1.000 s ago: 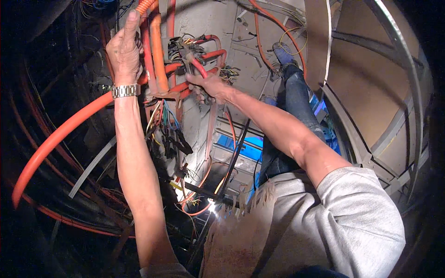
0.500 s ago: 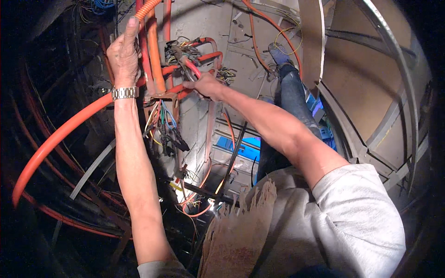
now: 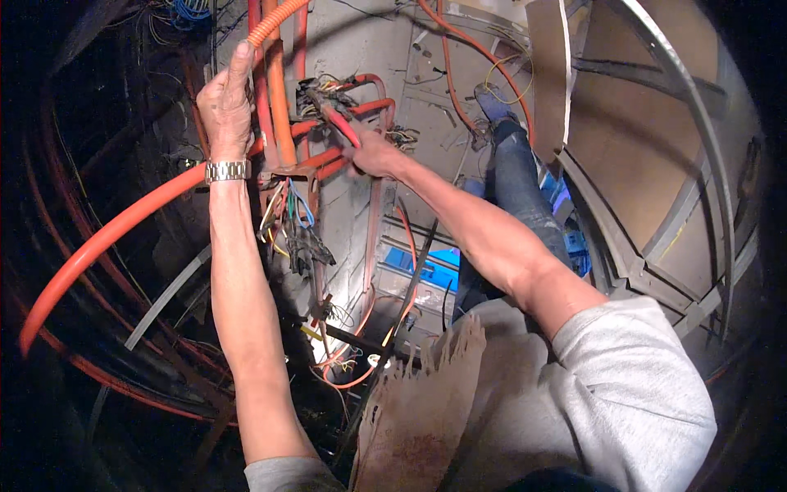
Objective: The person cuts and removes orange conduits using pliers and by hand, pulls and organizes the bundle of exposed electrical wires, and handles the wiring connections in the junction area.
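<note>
Curling around a red-handled tool (image 3: 343,129), my right fingers (image 3: 366,156) are closed on its smooth grip; its dull, dark head points up and left from them, toward a bristly tangle of wires (image 3: 310,102), though I cannot tell whether it touches. Up and left of these, my left fingers (image 3: 216,94) are bent, with the thumb against a ribbed orange conduit (image 3: 275,20); the others turn out of sight, so I cannot tell whether they grip it. Just below them, a linked metal watch (image 3: 228,170) circles my wrist. Between both sets of fingers runs a straight orange pipe (image 3: 281,111). Down and left of my left fingers, a thick, smooth orange tube (image 3: 102,238) bows outward. Well below my right fingers hangs a brown cloth (image 3: 420,402) with ragged fringe.
</note>
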`<action>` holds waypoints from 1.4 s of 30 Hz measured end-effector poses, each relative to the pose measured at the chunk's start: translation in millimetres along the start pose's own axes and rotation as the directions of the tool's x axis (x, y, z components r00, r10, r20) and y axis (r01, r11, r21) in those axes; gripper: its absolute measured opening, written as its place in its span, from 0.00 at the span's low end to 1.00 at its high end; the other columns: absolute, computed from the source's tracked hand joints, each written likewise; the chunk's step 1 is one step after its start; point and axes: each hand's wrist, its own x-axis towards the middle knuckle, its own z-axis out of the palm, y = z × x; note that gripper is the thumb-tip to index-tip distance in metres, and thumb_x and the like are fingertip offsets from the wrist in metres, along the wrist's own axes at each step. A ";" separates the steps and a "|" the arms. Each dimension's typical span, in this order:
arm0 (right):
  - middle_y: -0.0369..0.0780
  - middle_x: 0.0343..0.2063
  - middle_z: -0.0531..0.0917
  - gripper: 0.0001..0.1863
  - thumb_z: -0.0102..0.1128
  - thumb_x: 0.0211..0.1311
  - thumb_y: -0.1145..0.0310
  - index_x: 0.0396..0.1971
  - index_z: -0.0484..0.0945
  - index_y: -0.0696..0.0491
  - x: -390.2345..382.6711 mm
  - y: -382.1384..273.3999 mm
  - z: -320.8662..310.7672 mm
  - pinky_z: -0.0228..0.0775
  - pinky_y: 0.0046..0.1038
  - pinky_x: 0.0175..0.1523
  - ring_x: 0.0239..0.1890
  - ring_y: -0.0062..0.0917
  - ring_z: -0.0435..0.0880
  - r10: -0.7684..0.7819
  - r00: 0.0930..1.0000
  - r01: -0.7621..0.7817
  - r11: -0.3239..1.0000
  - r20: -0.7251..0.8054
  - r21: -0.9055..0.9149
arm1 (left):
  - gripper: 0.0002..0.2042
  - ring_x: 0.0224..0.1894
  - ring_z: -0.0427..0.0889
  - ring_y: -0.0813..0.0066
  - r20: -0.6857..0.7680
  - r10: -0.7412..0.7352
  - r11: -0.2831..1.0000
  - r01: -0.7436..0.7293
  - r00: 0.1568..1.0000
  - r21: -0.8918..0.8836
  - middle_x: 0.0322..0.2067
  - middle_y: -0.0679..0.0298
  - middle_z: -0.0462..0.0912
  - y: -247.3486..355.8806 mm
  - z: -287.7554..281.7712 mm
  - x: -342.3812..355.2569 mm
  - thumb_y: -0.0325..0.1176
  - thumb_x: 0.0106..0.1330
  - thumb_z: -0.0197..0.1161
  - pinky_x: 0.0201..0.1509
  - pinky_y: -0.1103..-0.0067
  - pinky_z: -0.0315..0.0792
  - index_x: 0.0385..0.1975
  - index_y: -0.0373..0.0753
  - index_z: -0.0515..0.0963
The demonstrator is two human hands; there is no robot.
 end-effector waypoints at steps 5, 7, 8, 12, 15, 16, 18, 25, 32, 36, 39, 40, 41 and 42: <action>0.47 0.42 0.84 0.20 0.54 0.72 0.80 0.61 0.68 0.52 -6.3 -30.4 -11.8 0.85 0.33 0.42 0.43 0.34 0.88 0.105 0.908 -0.318 0.803 0.405 0.504 | 0.27 0.14 0.60 0.87 0.003 0.020 0.999 -0.020 1.000 0.032 0.13 0.77 0.65 -5.0 -14.7 4.2 0.58 0.66 0.70 0.19 0.81 0.53 0.14 0.47 0.70; 0.48 0.43 0.85 0.16 0.53 0.72 0.78 0.57 0.73 0.52 7.4 1.8 -11.9 0.83 0.31 0.44 0.44 0.34 0.88 -0.021 0.975 -0.027 0.977 0.222 0.213 | 0.27 0.14 0.60 0.87 0.007 -0.021 0.997 0.020 1.000 0.076 0.13 0.78 0.64 5.0 -5.6 8.4 0.58 0.67 0.70 0.19 0.81 0.53 0.14 0.47 0.70; 0.47 0.43 0.85 0.15 0.55 0.71 0.77 0.56 0.74 0.53 -0.7 1.2 -11.9 0.82 0.30 0.44 0.44 0.32 0.87 -0.054 0.993 0.075 0.973 0.101 -0.219 | 0.27 0.14 0.60 0.87 0.000 -0.025 0.996 0.025 1.000 0.080 0.13 0.78 0.64 4.8 -11.5 6.5 0.58 0.67 0.70 0.19 0.81 0.53 0.14 0.47 0.70; 0.40 0.38 0.84 0.18 0.61 0.65 0.75 0.54 0.76 0.55 -32.0 16.5 -23.3 0.78 0.31 0.46 0.39 0.27 0.84 -0.009 0.995 0.027 0.982 0.097 -0.189 | 0.28 0.16 0.58 0.88 -0.086 0.051 0.987 -0.037 0.995 0.159 0.14 0.78 0.64 24.6 -19.8 -0.2 0.56 0.67 0.70 0.20 0.82 0.51 0.12 0.48 0.68; 0.37 0.35 0.83 0.16 0.61 0.64 0.75 0.52 0.78 0.55 -56.5 30.4 -43.5 0.78 0.32 0.45 0.34 0.27 0.81 0.147 0.978 -0.154 0.987 0.151 0.040 | 0.28 0.19 0.56 0.88 -0.067 0.168 0.952 -0.144 0.983 0.270 0.16 0.80 0.62 56.6 -22.0 -2.9 0.55 0.69 0.69 0.21 0.82 0.50 0.12 0.47 0.68; 0.37 0.36 0.82 0.16 0.60 0.64 0.75 0.52 0.77 0.54 -62.3 48.2 -47.4 0.78 0.31 0.42 0.33 0.25 0.81 0.108 0.987 -0.111 0.994 0.121 0.016 | 0.28 0.20 0.54 0.87 -0.084 0.234 0.926 -0.196 0.969 0.322 0.16 0.81 0.60 83.3 -13.3 -12.6 0.55 0.69 0.69 0.22 0.82 0.48 0.12 0.47 0.68; 0.36 0.36 0.81 0.16 0.60 0.65 0.75 0.53 0.77 0.53 -67.9 68.7 -50.6 0.78 0.29 0.39 0.34 0.23 0.80 0.140 0.978 -0.158 0.981 0.156 0.112 | 0.28 0.21 0.55 0.87 -0.106 0.186 0.959 -0.157 0.977 0.235 0.17 0.80 0.62 116.7 -13.4 -22.2 0.52 0.67 0.72 0.23 0.82 0.48 0.12 0.43 0.69; 0.36 0.34 0.79 0.16 0.61 0.67 0.78 0.53 0.74 0.55 -101.4 68.3 -85.3 0.79 0.27 0.36 0.33 0.22 0.84 0.307 0.947 -0.321 0.915 0.094 0.245 | 0.24 0.22 0.56 0.89 -0.103 0.256 0.954 -0.233 0.961 0.189 0.18 0.81 0.64 149.0 -26.5 -27.7 0.51 0.67 0.72 0.24 0.84 0.49 0.15 0.42 0.75; 0.36 0.28 0.77 0.10 0.55 0.60 0.83 0.40 0.74 0.54 -112.0 94.7 -150.8 0.73 0.27 0.26 0.23 0.22 0.78 0.328 0.921 -0.265 0.924 -0.212 0.277 | 0.23 0.19 0.59 0.92 0.166 0.320 0.936 -0.338 0.933 0.100 0.16 0.82 0.66 186.0 48.4 -105.8 0.53 0.66 0.73 0.21 0.84 0.51 0.18 0.42 0.77; 0.35 0.28 0.78 0.08 0.54 0.62 0.78 0.39 0.77 0.52 -133.0 77.6 -180.1 0.73 0.26 0.26 0.24 0.23 0.80 0.407 0.815 -0.319 0.909 -0.412 0.267 | 0.29 0.16 0.72 0.61 0.204 0.218 0.943 -0.260 0.954 0.207 0.13 0.54 0.73 152.5 97.8 -162.8 0.58 0.65 0.69 0.22 0.65 0.66 0.19 0.35 0.74; 0.36 0.29 0.79 0.10 0.52 0.65 0.77 0.44 0.78 0.50 -156.0 69.3 -205.3 0.76 0.30 0.29 0.28 0.25 0.83 0.485 0.771 -0.372 0.869 -0.413 0.326 | 0.26 0.22 0.75 0.45 0.188 0.246 0.915 -0.292 0.951 0.280 0.17 0.48 0.74 101.1 130.7 -197.3 0.53 0.69 0.66 0.27 0.58 0.67 0.21 0.34 0.71; 0.37 0.30 0.79 0.11 0.52 0.66 0.76 0.45 0.77 0.49 -161.7 63.5 -207.1 0.77 0.32 0.30 0.28 0.26 0.83 0.512 0.754 -0.351 0.843 -0.412 0.407 | 0.26 0.22 0.75 0.45 0.179 0.245 0.918 -0.288 0.953 0.274 0.17 0.48 0.74 78.8 135.6 -208.8 0.53 0.69 0.66 0.27 0.58 0.67 0.21 0.34 0.71; 0.37 0.30 0.79 0.11 0.52 0.67 0.76 0.47 0.77 0.49 -166.2 60.1 -212.4 0.77 0.34 0.31 0.28 0.27 0.84 0.538 0.733 -0.320 0.813 -0.416 0.486 | 0.25 0.22 0.72 0.46 0.146 0.260 0.927 -0.289 0.955 0.238 0.18 0.49 0.72 54.7 143.3 -217.9 0.51 0.70 0.66 0.27 0.60 0.65 0.22 0.34 0.70; 0.38 0.32 0.80 0.10 0.53 0.69 0.73 0.48 0.76 0.50 -167.1 69.2 -221.3 0.79 0.37 0.33 0.27 0.28 0.84 0.525 0.724 -0.296 0.822 -0.447 0.486 | 0.24 0.21 0.68 0.47 0.114 0.275 0.935 -0.293 0.955 0.201 0.18 0.50 0.71 37.1 150.6 -227.3 0.48 0.72 0.65 0.27 0.62 0.64 0.22 0.34 0.69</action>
